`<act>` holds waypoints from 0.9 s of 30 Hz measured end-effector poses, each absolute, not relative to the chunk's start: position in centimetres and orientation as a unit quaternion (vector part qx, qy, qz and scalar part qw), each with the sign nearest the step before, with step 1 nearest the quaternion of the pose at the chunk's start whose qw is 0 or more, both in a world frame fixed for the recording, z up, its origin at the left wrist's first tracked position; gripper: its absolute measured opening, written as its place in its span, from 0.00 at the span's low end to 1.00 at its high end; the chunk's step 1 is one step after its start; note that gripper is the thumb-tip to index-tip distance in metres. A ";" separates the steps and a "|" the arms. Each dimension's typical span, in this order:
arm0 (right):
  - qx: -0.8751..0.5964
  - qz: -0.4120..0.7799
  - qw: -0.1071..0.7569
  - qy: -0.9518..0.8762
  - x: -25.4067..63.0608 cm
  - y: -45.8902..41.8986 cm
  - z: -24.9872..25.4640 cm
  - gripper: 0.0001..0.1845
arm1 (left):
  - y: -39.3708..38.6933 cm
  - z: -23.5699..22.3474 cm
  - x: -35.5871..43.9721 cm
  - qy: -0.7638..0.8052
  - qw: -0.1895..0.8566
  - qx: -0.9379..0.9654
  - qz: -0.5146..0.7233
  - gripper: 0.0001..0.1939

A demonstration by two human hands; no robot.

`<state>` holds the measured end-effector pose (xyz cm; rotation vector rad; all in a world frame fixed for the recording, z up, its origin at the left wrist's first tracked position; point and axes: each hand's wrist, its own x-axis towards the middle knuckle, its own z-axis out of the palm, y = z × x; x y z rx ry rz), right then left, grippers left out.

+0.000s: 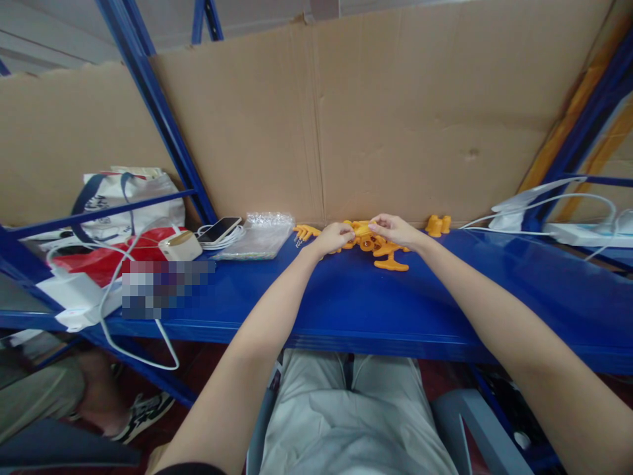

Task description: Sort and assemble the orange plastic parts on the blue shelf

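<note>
My left hand (334,239) reaches over the back of the blue table, fingers curled in and closed at one end of a yellow plastic part (364,229). At its other end, my right hand (394,229) pinches the same part between thumb and fingers. Several more yellow plastic pieces lie under and around my hands, partly hidden by them. One piece with a curved crossbar (391,266) lies just in front of my right hand. A hand-shaped yellow piece (306,231) sits to the left of my left hand.
Yellow cup-like pieces (435,226) stand at the back right. To the left lie clear plastic bags (260,237), a phone (221,229), a charger (180,246) and white cables. Cardboard (395,119) walls the back of the blue table (376,310). Another person's leg (101,389) shows lower left.
</note>
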<state>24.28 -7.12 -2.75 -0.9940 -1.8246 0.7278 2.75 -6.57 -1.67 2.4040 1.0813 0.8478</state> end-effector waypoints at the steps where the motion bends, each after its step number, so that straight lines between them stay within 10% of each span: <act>1: -0.401 0.292 0.450 -0.742 24.2 -7.1 -2.8 0.22 | -6.6 -1.6 2.7 0.382 0.210 0.849 0.298 0.09; 8: -0.406 0.274 0.436 -0.755 24.0 -6.7 -3.3 0.22 | -7.3 -0.9 2.3 0.390 0.255 0.842 0.272 0.10; 18: -0.425 0.059 0.278 -0.859 24.4 -7.7 -2.6 0.16 | -8.6 -1.1 2.8 0.349 -0.160 0.896 0.223 0.14; 27: -0.467 -0.164 0.177 -0.851 22.3 -9.3 -1.7 0.14 | -8.7 -1.1 2.9 0.365 -0.171 0.885 0.236 0.14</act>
